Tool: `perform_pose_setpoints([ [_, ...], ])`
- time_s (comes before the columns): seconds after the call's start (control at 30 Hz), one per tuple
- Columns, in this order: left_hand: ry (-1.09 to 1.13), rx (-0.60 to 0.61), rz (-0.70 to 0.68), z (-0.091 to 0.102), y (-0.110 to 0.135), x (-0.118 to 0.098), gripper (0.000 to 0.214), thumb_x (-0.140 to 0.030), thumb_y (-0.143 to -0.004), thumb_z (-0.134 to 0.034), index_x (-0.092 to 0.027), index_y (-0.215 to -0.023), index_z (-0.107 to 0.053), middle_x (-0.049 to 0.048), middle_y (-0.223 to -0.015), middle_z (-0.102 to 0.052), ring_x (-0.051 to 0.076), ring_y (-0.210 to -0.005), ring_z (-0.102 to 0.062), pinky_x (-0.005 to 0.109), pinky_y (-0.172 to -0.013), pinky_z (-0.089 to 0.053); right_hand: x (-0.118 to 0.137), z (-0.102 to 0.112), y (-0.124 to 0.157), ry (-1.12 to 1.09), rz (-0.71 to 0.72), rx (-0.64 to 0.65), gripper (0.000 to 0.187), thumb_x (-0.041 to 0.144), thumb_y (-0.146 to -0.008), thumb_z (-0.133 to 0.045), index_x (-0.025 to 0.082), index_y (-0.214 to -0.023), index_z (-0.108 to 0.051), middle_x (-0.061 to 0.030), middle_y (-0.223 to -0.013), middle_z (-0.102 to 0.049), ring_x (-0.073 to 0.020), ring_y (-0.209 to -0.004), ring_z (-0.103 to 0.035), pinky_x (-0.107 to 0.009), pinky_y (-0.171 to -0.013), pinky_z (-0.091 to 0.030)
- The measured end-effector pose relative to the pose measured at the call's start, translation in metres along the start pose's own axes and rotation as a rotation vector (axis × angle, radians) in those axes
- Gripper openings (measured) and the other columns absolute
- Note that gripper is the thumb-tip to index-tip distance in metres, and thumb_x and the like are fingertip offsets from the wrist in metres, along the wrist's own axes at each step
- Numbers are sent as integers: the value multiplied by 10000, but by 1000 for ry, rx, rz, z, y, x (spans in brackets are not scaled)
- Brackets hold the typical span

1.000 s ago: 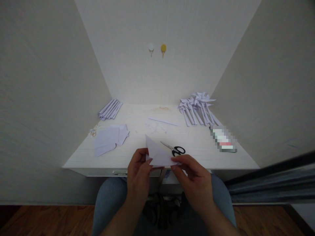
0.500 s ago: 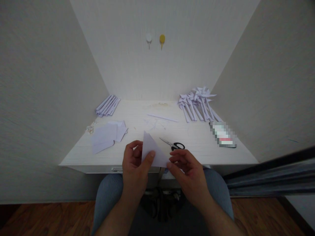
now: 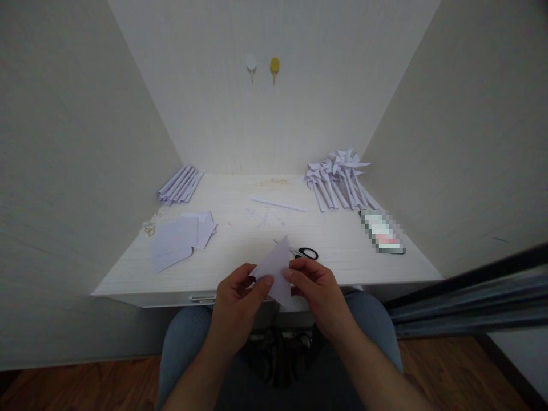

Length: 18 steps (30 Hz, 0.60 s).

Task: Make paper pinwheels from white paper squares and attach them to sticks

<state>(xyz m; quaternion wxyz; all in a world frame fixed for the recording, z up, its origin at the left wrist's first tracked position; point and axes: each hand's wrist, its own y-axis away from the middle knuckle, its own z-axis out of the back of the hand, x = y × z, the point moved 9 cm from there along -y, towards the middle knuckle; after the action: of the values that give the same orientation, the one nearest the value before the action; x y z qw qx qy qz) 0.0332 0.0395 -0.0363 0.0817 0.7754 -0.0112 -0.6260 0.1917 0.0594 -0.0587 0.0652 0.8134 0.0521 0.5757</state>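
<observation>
A white sheet of paper folded into a triangle [image 3: 276, 269] is held above the desk's front edge. My left hand [image 3: 242, 299] pinches its left side, thumb on top and fingers behind. At the right edge, my right hand [image 3: 314, 288] grips it between thumb and fingers. Just beyond the paper lie scissors with black handles [image 3: 307, 253], their blades partly hidden by it. To the left on the desk rest several flat white paper sheets [image 3: 173, 240], overlapping one another.
Rolled paper tubes [image 3: 180, 184] lie at the desk's back left, paper pinwheels on sticks [image 3: 340, 177] at the back right. A blurred phone [image 3: 382, 231] sits near the right wall. A thin paper strip [image 3: 278, 204] and scraps lie mid-desk [image 3: 240, 262]. Walls enclose three sides.
The paper triangle has been turned in my hands, its upper tip now to the right. My right hand has come closer to my left and gripped the right edge. The view has shifted slightly.
</observation>
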Motion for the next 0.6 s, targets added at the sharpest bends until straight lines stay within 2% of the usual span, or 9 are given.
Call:
perform_pose_setpoints([
  [0.13,-9,-33,-9,5,-2,-1,225,-349,-717,-876,-178,-818,-772,1,-695,-744,155,-591,-680,242,-577,-552,0,2,-3,7,16,-3,363,485,-637,-941,193,-716,-741,16,-607,-695,-134,-538,-608,-269,-540,-525],
  [0.23,19,-75,-62,12,-5,-1,250,-347,-674,-913,-193,-798,-760,-20,-658,-727,150,-582,-671,234,-569,-548,1,1,-4,17,21,0,375,519,-653,-922,197,-751,-758,-12,-681,-735,-156,-602,-648,-286,-571,-557],
  [0.43,58,-65,-35,5,-6,4,231,-388,-744,-881,-183,-829,-816,32,-781,-800,200,-750,-732,281,-705,-590,6,-7,-5,175,68,18,427,604,-728,-809,187,-792,-747,-54,-704,-736,-206,-655,-683,-348,-613,-591],
  [0.53,37,-124,-74,13,-9,-11,251,-393,-735,-886,-183,-857,-822,37,-799,-804,203,-759,-719,282,-694,-575,24,2,-10,384,130,10,461,639,-767,-719,183,-830,-743,-73,-717,-734,-235,-683,-690,-371,-645,-579],
  [0.6,12,-157,-157,23,-12,-32,249,-389,-721,-897,-180,-820,-805,29,-784,-786,195,-745,-695,272,-671,-555,42,18,-17,571,191,-39,458,606,-804,-687,184,-969,-750,-95,-863,-758,-251,-790,-691,-387,-732,-566],
])
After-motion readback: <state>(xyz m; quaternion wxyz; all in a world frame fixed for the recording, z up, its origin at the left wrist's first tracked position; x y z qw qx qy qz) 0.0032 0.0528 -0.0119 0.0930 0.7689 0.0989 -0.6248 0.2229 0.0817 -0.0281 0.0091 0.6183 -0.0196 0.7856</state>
